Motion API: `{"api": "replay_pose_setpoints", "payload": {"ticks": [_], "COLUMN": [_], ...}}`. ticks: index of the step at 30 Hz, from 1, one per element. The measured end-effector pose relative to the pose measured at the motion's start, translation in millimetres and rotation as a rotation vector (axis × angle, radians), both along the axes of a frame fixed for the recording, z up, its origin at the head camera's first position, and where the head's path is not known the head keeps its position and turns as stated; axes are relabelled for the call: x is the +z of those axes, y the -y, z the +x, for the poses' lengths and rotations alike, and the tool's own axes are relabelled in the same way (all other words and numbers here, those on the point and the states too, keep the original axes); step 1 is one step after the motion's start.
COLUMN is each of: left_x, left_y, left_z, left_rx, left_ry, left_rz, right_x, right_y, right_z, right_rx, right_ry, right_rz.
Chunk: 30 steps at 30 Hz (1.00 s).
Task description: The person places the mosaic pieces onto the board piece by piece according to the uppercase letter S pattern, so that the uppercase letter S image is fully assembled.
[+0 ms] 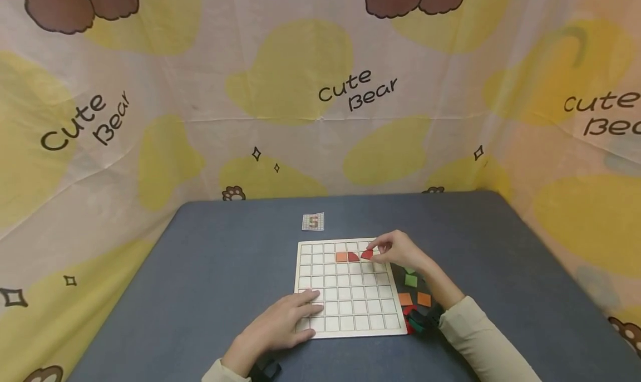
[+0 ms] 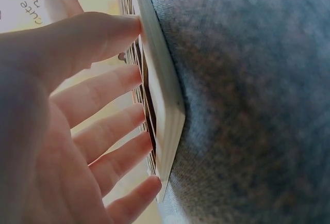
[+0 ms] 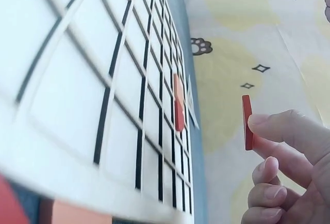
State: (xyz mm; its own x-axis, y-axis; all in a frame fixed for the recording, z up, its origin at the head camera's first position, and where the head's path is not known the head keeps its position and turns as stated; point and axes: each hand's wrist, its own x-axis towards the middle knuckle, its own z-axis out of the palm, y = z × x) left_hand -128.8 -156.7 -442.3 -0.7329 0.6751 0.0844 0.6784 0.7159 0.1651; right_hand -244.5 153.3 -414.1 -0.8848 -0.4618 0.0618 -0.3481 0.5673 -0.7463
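Note:
My right hand [image 1: 400, 250] pinches a red tile [image 1: 367, 254] with a curved edge between thumb and fingertips. In the right wrist view that red tile [image 3: 247, 123] is seen edge-on, above the board and apart from it. The white grid board [image 1: 345, 307] lies flat on the table. In its second row sit an orange square tile [image 1: 341, 257] and, just right of it, another red curved tile [image 1: 353, 256]. My left hand [image 1: 280, 322] rests on the board's near left part, its fingers spread and fairly straight. Left-hand fingertips [image 2: 135, 74] touch near the board's edge in the left wrist view.
Right of the board lie loose tiles: green ones [image 1: 410, 280], orange ones [image 1: 424, 299] and red ones [image 1: 408, 311], some hidden by my right wrist. A small card [image 1: 313, 221] with a pattern lies behind the board on the dark table [image 1: 225, 254]. A printed curtain [image 1: 290, 92] surrounds the table.

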Motion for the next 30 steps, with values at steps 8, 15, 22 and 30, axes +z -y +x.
{"api": "replay_pose_setpoints", "payload": {"ticks": [8, 15, 22, 30], "left_x": [-1.5, -1.4, -3.1, -3.0], "left_y": [0.0, 0.4, -0.6, -1.7], "left_z": [-1.3, -1.4, -0.2, 0.0], "left_rx": [0.002, -0.007, -0.007, 0.014], "left_ry": [-0.009, -0.009, 0.004, 0.04], "left_rz": [0.005, 0.015, 0.012, 0.006], "right_x": [1.4, -1.1, -7.8, -11.6], "right_y": [14.0, 27.3, 40.0, 52.4], "right_z": [-4.7, -10.2, -14.7, -18.4], "right_rx": [0.016, 0.035, 0.079, 0.09], "right_ry": [0.006, 0.03, 0.014, 0.033], "right_rz": [-0.022, -0.027, -0.028, -0.02]}}
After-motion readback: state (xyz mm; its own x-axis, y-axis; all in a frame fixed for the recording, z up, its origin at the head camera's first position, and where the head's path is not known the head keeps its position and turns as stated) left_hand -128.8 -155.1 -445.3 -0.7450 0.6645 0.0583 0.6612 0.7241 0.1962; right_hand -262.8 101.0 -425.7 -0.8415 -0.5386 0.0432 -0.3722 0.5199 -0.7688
